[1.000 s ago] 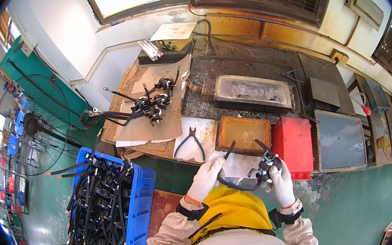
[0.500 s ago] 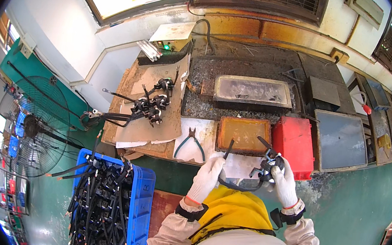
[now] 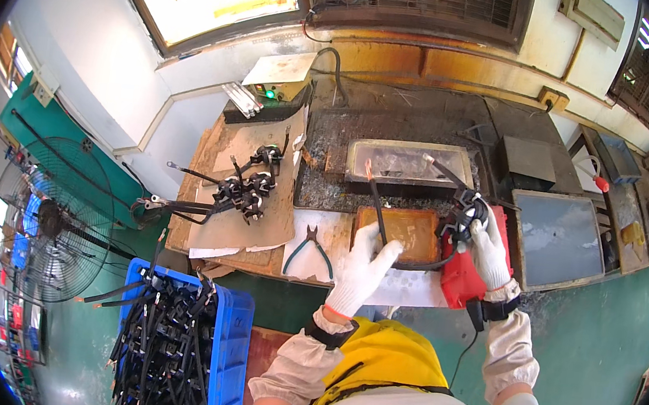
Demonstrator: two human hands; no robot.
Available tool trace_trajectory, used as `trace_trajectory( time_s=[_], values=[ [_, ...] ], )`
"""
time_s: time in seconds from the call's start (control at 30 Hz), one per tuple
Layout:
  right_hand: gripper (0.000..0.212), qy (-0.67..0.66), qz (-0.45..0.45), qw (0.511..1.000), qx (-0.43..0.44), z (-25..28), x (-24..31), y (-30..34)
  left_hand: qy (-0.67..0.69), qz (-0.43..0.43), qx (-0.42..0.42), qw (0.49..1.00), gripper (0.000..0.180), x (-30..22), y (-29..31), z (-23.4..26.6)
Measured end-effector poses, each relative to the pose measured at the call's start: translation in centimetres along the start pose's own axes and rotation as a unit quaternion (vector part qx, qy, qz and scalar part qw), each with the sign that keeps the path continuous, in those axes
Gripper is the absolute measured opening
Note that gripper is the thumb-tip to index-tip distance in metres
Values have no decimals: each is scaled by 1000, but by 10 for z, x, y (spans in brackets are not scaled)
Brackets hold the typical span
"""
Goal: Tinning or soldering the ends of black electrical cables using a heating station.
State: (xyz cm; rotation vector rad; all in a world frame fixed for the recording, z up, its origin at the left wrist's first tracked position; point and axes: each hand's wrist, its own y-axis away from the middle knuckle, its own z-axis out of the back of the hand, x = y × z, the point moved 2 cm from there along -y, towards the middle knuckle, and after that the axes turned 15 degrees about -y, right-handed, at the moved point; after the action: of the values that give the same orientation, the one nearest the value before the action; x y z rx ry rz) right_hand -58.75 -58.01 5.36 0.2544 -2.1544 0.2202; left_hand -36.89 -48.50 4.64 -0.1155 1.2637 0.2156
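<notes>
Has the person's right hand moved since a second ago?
Yes, forward: the right hand, earlier by the red plastic box's near edge, now overlaps its middle in view.

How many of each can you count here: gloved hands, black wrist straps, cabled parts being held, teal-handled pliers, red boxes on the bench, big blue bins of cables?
Gloved hands: 2 (left hand, right hand)
Black wrist straps: 2
Held cabled part: 1
Teal-handled pliers: 1
Red box: 1
Blue bin: 1
Total: 8
</notes>
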Motion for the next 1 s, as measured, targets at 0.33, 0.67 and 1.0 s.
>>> trace_trajectory(
  time_s=[0.33,0.67,1.0],
  values=[
    [42,108,53,993,-18,36,-11,-34,-92,6,1,996,69,-12,-42,-19],
    [44,104,32,990,-91,49,-20,-45,-31,1,26,999,65,-2,-73,-24],
    [43,127,18,988,-91,44,-17,-44,16,8,34,999,58,-15,-76,-21]
  ],
)
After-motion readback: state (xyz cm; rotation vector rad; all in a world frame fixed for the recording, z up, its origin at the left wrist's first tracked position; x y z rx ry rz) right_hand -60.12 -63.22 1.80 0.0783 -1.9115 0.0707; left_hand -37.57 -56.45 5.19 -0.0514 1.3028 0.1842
